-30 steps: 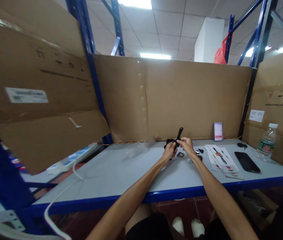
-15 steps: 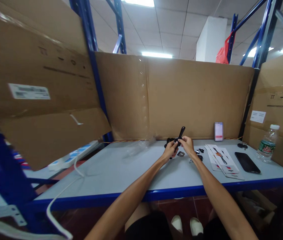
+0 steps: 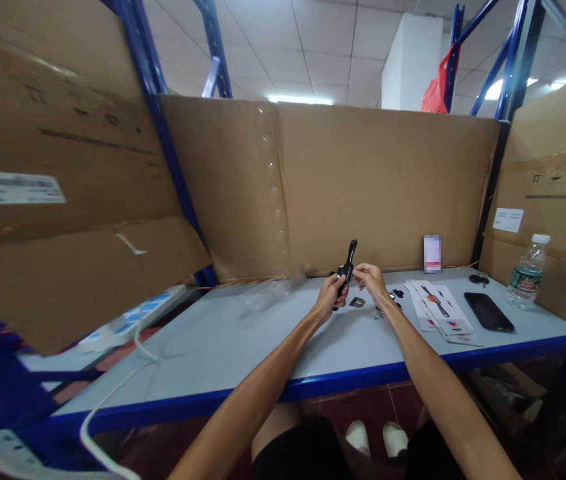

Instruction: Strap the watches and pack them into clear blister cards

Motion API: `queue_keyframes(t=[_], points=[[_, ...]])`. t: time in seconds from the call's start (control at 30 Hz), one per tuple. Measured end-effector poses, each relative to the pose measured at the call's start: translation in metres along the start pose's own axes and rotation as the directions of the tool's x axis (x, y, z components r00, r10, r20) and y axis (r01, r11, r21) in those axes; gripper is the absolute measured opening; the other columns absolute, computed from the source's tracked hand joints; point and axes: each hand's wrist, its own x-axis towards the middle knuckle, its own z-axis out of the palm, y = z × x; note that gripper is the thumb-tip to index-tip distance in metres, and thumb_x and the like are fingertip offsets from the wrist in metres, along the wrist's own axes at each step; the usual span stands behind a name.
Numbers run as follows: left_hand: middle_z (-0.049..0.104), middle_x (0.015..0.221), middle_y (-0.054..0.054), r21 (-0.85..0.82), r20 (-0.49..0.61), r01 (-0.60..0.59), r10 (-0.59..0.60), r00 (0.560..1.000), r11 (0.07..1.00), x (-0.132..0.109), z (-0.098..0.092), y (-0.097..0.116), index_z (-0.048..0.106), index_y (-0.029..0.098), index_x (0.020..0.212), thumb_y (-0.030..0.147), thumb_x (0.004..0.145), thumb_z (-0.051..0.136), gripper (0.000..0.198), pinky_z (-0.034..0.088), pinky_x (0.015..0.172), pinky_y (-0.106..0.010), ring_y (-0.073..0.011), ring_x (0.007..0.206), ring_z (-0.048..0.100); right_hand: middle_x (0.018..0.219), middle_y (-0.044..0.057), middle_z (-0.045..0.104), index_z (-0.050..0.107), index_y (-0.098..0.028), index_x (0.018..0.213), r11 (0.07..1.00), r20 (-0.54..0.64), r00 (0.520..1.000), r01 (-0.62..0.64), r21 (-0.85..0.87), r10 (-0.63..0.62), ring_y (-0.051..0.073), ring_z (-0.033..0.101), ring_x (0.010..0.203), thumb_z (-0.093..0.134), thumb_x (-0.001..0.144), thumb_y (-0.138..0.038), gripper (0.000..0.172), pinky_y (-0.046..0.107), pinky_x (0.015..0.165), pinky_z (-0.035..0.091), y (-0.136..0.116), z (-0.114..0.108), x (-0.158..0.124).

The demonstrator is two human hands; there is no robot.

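A black watch with its strap (image 3: 349, 259) pointing up is held above the grey table (image 3: 243, 347), near the back. My left hand (image 3: 330, 295) is wrapped round its lower part. My right hand (image 3: 370, 279) pinches at the watch body from the right. Small dark parts (image 3: 357, 303) lie on the table just below and right of my hands. A clear plastic bag (image 3: 270, 297) lies to the left of them.
Flat printed cards (image 3: 437, 312), a black phone (image 3: 489, 311) and a water bottle (image 3: 527, 272) lie at the right. A small box (image 3: 432, 253) leans on the cardboard back wall (image 3: 387, 180). A white power strip (image 3: 127, 320) and cable sit at the left.
The view shifted a little, up and to the left. My hands stay together on the black watch, raised slightly, with the strap still pointing up.
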Motion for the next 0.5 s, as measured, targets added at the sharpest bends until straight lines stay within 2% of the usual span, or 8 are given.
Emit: queue_keyframes(t=[0.23, 0.5], points=[[0.044, 0.054, 0.010, -0.002, -0.009, 0.000, 0.000, 1.000, 1.000, 0.0018, -0.0014, -0.0020, 0.049, 0.020, 0.090, 0.054, 0.079, 0.077, 0.046, 0.012, 0.036, -0.015, -0.0027, 0.035, 0.026, 0.063, -0.001, 0.062, 0.068, -0.019, 0.070, 0.998, -0.029, 1.000, 0.008, 0.057, -0.007, 0.011, 0.048, 0.055, 0.073, 0.055, -0.041, 0.027, 0.019, 0.041, 0.034, 0.0008, 0.0012, -0.0008], [0.048, 0.054, 0.008, 0.013, -0.017, -0.052, 0.053, 0.998, 0.999, 0.0004, 0.0013, -0.0012, 0.049, 0.019, 0.086, 0.058, 0.074, 0.078, 0.050, 0.015, 0.035, -0.016, -0.0035, 0.036, 0.029, 0.066, 0.001, 0.063, 0.072, -0.018, 0.073, 0.997, -0.047, 0.999, -0.022, 0.068, 0.025, 0.012, 0.048, 0.060, 0.074, 0.054, -0.042, 0.031, 0.021, 0.044, 0.033, -0.0015, 0.0013, -0.0032]])
